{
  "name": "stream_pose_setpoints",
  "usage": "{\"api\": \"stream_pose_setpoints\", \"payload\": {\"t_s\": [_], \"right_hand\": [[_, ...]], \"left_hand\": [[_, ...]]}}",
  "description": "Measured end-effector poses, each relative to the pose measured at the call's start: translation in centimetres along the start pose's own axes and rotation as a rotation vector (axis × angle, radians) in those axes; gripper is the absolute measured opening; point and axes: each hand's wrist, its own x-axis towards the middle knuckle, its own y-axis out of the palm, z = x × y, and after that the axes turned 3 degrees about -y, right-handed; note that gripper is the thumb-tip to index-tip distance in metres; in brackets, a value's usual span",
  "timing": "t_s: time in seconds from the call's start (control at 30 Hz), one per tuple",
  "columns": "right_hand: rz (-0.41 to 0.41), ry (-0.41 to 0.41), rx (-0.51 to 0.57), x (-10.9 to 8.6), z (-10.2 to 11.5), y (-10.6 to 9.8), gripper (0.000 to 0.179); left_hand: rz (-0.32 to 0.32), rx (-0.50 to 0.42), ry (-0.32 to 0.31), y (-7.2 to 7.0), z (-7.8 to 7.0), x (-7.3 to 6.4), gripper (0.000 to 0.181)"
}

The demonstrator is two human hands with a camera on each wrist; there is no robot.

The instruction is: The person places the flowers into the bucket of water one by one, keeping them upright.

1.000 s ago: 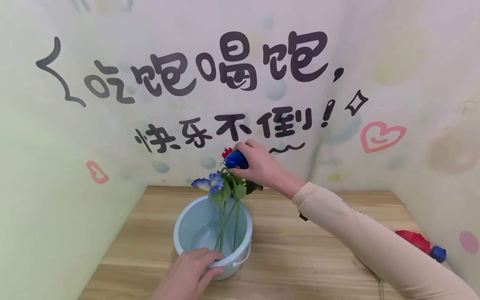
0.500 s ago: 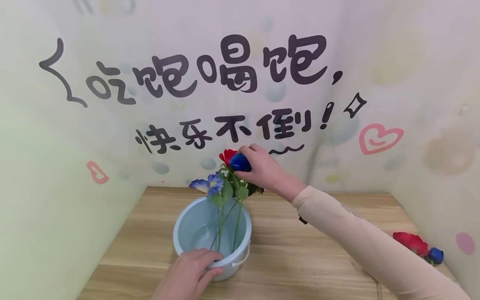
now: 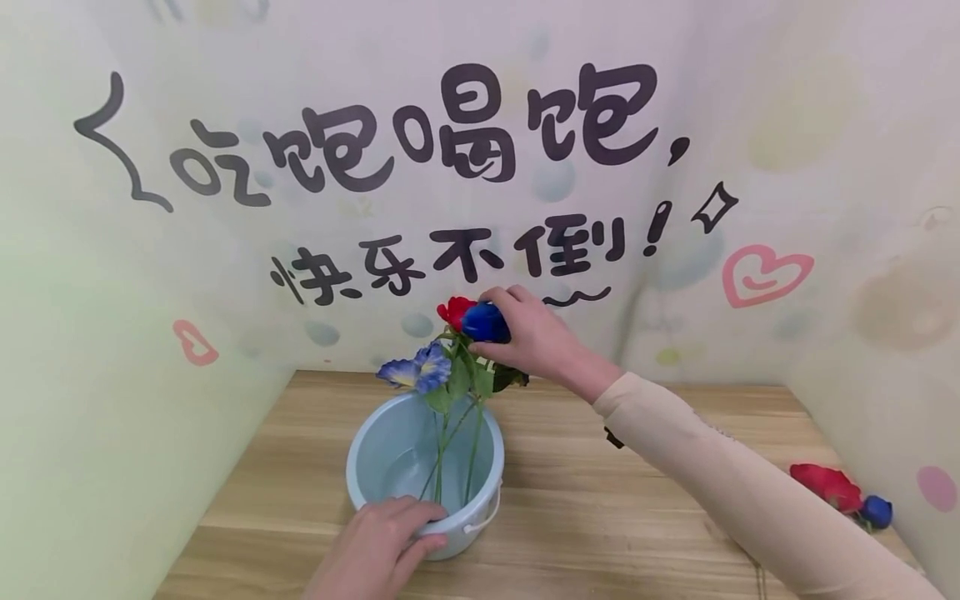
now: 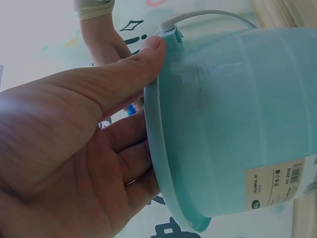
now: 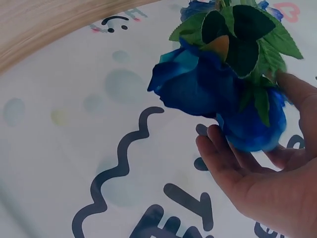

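In the head view my left hand [image 3: 382, 537] grips the near rim of a light blue bucket [image 3: 378, 462]. In the left wrist view the thumb [image 4: 141, 62] lies outside the rim and the other fingers go inside. Artificial flowers stand in the bucket with their stems [image 3: 471, 454] leaning right. My right hand [image 3: 536, 340] holds a blue rose [image 5: 255, 124] by its head above the bucket's far right side. Beside it are a red flower [image 3: 453, 312] and a blue-violet flower with a pale centre [image 3: 420, 368]. Another blue rose [image 5: 198, 82] shows in the right wrist view.
A red flower [image 3: 828, 486] and a blue bud [image 3: 876, 511] lie on the wooden table [image 3: 585, 517] at the right, partly behind the right sleeve. A white handle [image 3: 486, 518] hangs at the bucket's side. Printed walls [image 3: 337, 233] enclose the table.
My right hand has shifted slightly to the right with the blue rose, and more of the red flower shows. The left hand and bucket have stayed in place.
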Motion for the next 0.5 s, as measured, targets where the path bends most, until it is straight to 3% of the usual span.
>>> {"api": "stream_pose_setpoints", "payload": {"t_s": [0.23,0.5], "right_hand": [[-0.034,0.062,-0.008,-1.1,0.0,-2.2,0.082],[-0.067,0.128,0.012,-3.0,-2.1,-5.5,0.082]], "left_hand": [[-0.022,0.006,0.026,0.2,-0.1,0.0,0.014],[0.008,0.019,0.000,-0.1,-0.2,0.0,0.017]]}}
